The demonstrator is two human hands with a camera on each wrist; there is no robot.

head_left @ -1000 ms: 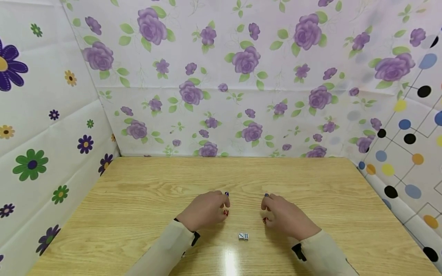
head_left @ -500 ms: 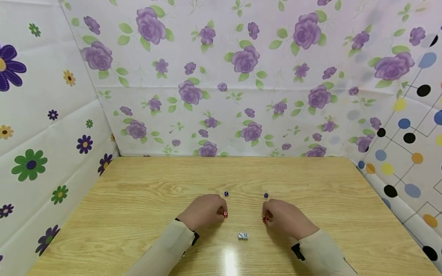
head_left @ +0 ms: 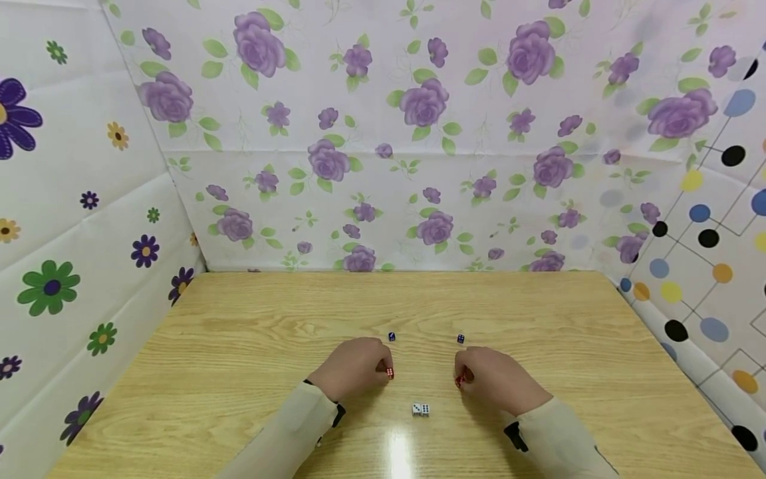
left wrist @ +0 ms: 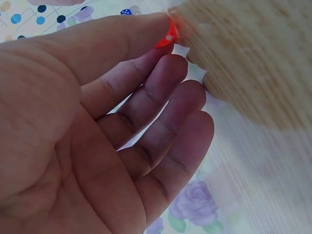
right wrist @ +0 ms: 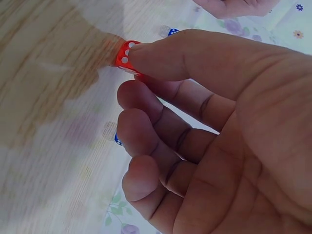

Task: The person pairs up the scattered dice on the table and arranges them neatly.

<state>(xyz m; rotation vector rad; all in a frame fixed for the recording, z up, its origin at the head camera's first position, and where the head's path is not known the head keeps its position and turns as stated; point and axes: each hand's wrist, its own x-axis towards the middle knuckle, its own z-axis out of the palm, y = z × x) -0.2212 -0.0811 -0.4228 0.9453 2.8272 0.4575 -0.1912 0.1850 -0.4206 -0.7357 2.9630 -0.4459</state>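
My left hand (head_left: 353,362) pinches a red die (head_left: 389,374) between thumb and index finger, close over the table. In the left wrist view the thumb covers most of that red die (left wrist: 168,37). On the other side, my right hand (head_left: 493,376) pinches a second red die (head_left: 459,382); in the right wrist view the thumb lies over part of this red die (right wrist: 126,56), with white pips showing. One blue die (head_left: 391,336) sits just beyond the left fingers, and another blue die (head_left: 460,338) beyond the right. Two white dice (head_left: 421,410) stand side by side nearer the body.
The wooden table (head_left: 269,299) spreads around both hands. A flowered cloth (head_left: 383,133) hangs at its back edge, with a daisy-patterned cloth (head_left: 120,266) on the left and a dotted cloth (head_left: 706,299) on the right.
Both hands have drawn back slightly from the blue dice, and thumb and index finger of each have closed on a red die. The blue and white dice have stayed put.
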